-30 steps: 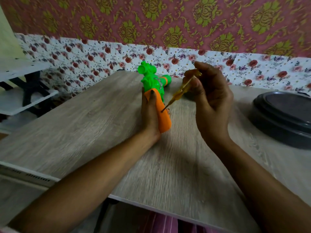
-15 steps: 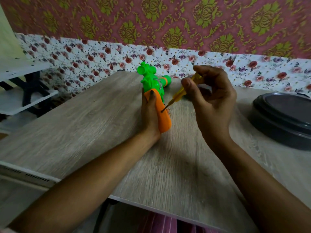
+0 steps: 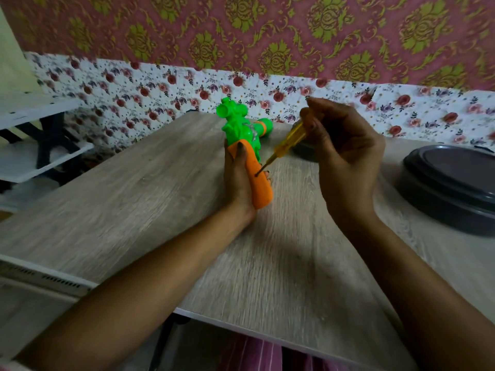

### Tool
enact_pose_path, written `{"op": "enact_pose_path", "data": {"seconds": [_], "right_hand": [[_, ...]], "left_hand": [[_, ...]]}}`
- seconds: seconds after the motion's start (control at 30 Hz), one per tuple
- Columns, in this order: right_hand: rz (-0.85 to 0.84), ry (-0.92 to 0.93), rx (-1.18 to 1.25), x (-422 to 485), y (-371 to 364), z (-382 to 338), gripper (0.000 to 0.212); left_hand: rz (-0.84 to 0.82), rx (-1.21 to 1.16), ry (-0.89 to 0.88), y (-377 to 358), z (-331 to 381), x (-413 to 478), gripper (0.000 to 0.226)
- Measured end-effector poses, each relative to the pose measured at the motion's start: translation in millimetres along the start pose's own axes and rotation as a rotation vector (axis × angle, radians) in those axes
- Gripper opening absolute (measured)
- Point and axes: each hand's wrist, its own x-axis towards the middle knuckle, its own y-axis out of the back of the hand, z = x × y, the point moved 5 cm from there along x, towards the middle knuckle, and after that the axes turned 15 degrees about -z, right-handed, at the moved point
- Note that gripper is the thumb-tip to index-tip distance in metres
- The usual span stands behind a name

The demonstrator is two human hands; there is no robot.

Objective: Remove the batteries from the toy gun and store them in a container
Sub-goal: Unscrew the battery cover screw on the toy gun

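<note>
Wood-grain table top [image 3: 134, 210] stands against a wall papered in two bands, red-and-gold damask above and a white floral print below. At the right edge of the table sits a dark round container [image 3: 450, 188] with its lid seated on top; its contents cannot be seen. A small dark object [image 3: 304, 153] lies on the table behind the right hand and is mostly hidden. The toy gun [image 3: 238, 129] is held over the middle of the table, green body away from the person and orange grip [image 3: 261, 191] toward them; whether it touches the surface cannot be told. The left hand [image 3: 237, 180] is wrapped round the grip from the left, thumb laid along its upper face, fingertips showing at the far side. The right hand [image 3: 348, 162] has its fingers curled and pinches the upper end of a screwdriver [image 3: 290, 137] with a clear yellow handle. The shaft slants down to the left, its tip set in a small hole in the orange grip. A white shelf [image 3: 40, 162] stands beyond the table's left side.
</note>
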Motion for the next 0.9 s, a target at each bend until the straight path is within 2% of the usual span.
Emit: {"op": "enact_pose_path", "data": {"seconds": [0.17, 0.27, 0.3, 0.43, 0.57, 0.67, 0.8, 0.9], "right_hand": [[-0.034, -0.015, -0.019, -3.1, -6.1, 1.2, 0.023], [0.022, 0.008, -0.086, -1.5, -3.3, -1.5, 0.019], [0.032, 0.022, -0.084, -1.1, -1.4, -1.6, 0.018], [0.004, 0.005, -0.026, -0.3, -0.3, 0.5, 0.029], [-0.004, -0.021, -0.069, -1.1, -4.6, -3.0, 0.019], [0.000, -0.010, -0.028, -1.5, -3.2, -3.4, 0.022], [-0.032, -0.013, 0.030, -1.6, -5.1, -2.7, 0.033], [-0.012, -0.028, -0.017, -1.9, -6.9, -2.9, 0.022]], "left_hand": [[-0.003, -0.007, 0.000, 2.0, -1.2, 2.3, 0.076], [-0.006, 0.027, -0.027, -0.9, 1.1, 0.5, 0.053], [-0.004, 0.031, -0.021, -1.1, 1.4, 0.3, 0.052], [0.000, 0.025, -0.003, -0.5, 0.3, -0.5, 0.072], [0.001, 0.039, -0.012, 0.1, 0.8, 1.2, 0.083], [0.007, 0.031, 0.028, 0.8, -2.0, 2.2, 0.095], [-0.008, 0.019, 0.030, 2.1, -2.2, 3.8, 0.100], [-0.029, 0.040, -0.012, 1.0, -1.2, 3.1, 0.087]]}}
